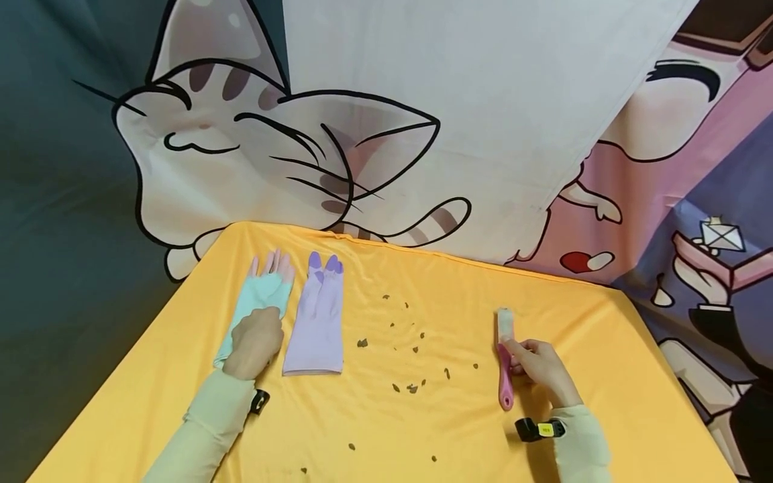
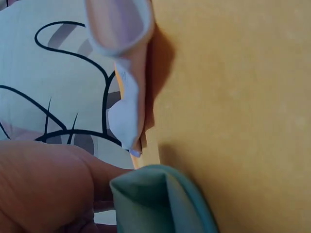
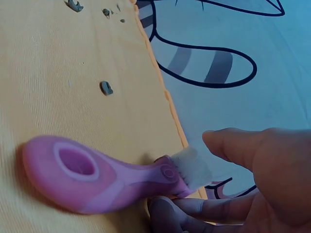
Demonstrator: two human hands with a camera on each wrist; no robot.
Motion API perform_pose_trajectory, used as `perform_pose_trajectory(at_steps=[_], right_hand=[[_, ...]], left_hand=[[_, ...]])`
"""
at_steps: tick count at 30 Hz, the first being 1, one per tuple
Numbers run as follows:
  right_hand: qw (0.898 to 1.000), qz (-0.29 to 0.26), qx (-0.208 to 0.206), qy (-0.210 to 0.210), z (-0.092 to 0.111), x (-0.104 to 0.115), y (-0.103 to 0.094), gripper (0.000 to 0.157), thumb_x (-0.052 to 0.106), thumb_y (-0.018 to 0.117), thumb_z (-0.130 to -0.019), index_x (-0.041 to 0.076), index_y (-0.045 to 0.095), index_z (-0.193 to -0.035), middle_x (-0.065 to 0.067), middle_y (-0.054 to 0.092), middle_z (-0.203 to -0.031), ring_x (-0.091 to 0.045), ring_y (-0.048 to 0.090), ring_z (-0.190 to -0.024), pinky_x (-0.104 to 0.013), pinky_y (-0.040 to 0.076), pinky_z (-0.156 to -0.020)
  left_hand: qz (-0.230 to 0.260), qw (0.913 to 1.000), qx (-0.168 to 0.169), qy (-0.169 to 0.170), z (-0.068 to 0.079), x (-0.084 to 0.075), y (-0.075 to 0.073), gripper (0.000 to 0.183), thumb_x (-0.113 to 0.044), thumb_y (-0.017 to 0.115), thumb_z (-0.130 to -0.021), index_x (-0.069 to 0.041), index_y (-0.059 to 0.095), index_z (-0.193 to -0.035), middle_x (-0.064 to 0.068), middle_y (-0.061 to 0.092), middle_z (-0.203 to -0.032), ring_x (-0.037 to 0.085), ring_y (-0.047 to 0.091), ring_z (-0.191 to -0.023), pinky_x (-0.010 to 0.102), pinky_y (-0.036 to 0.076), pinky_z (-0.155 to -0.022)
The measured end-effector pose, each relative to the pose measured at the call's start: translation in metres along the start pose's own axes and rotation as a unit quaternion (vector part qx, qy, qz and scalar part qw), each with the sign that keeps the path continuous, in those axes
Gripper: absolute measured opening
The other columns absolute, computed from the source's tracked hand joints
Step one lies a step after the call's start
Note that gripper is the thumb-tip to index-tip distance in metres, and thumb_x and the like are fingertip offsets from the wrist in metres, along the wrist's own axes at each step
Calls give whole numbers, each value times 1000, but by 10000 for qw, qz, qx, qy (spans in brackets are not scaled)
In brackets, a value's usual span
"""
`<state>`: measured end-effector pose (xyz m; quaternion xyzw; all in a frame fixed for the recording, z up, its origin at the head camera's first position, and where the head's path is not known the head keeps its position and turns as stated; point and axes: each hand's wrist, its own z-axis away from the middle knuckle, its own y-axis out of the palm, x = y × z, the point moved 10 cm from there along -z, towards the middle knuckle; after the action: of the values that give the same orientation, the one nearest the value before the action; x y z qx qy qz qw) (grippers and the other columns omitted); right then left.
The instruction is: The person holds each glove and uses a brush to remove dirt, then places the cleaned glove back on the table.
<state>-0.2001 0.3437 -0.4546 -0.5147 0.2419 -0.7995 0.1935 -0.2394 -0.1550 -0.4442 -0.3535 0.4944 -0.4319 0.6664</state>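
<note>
A teal glove with pink fingers (image 1: 270,288) lies at the table's left. My left hand (image 1: 255,341) is over its lower part, fingers curled, gripping the fabric; in the left wrist view the teal cuff (image 2: 192,204) bunches up beside the hand. Just right of it lies a lilac glove with purple fingertips (image 1: 315,329). On the right side is a brush (image 1: 505,372) with a pink handle and pale bristles. My right hand (image 1: 540,367) is at the brush's neck; in the right wrist view its thumb stands apart from the bristles (image 3: 192,167), while other fingers lie close beside the handle.
Several dark grey-green crumbs (image 1: 413,388) are scattered over the middle of the yellow tablecloth (image 1: 374,422), some near its front. Behind the table hangs a cloth backdrop (image 1: 507,134) with a cartoon cat, close to the far edge.
</note>
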Motion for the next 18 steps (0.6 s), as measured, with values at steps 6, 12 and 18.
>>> perform_pose_trajectory(at_steps=[6,12,18], right_hand=[[10000,51,24,79,3,-2,-6,57,54,52,-87,-3,54,-97,-5,60,-74,-16,55,-68,-29,44,-58],[9998,104,113,85,2,0,-9,64,58,51,-85,-3,53,-102,-6,60,-77,-17,54,-69,-30,44,-53],[9989,96,340,-320,0,6,-10,59,51,49,-90,-5,51,-107,-8,60,-79,-16,55,-69,-28,44,-55]], left_hand=[[8,9995,-96,288,0,-13,-2,18,-1,43,-89,-5,55,-76,9,53,-64,25,51,-53,32,40,-43],[-82,9989,-89,460,0,-17,-3,18,-8,47,-91,-4,59,-78,9,56,-67,23,53,-55,34,42,-44],[182,9985,142,502,4,-12,-4,18,-18,50,-93,-6,55,-80,8,54,-69,22,51,-59,32,38,-47]])
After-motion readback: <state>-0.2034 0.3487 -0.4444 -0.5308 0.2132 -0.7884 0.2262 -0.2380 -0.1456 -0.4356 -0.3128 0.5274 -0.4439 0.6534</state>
